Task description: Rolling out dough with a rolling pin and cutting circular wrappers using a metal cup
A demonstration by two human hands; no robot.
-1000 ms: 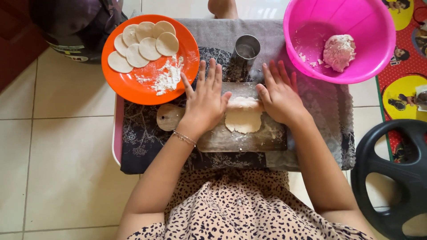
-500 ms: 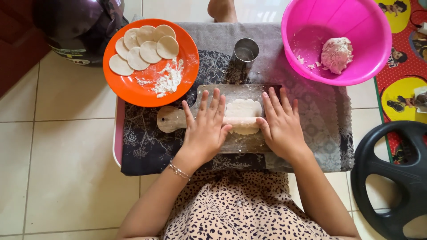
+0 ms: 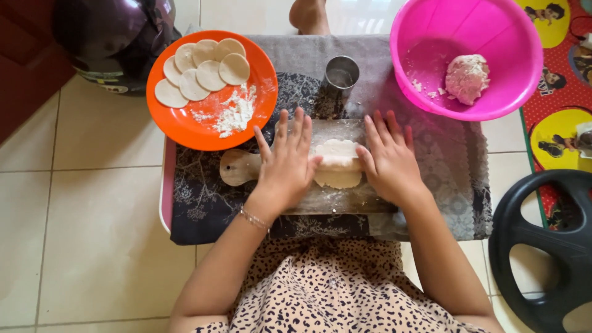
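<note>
Pressing flat, left hand point(image 3: 287, 163) and right hand point(image 3: 388, 161) lie open, fingers spread, on a rolling pin point(image 3: 240, 167) across the dough sheet point(image 3: 337, 165). Dough sits on a wooden board point(image 3: 345, 198), centre of the cloth-covered desk point(image 3: 203, 203). Orange plate point(image 3: 185, 126) with cut rounds upper left; steel cup point(image 3: 341, 73) behind; pink bowl point(image 3: 425, 55) upper right.

Both forearms reach forward, wrists slightly bent. The left hand point(image 3: 287, 161) lies palm down, fingers spread flat. The right hand point(image 3: 388, 159) mirrors it, fingers straight, thumbs pointing inward.
</note>
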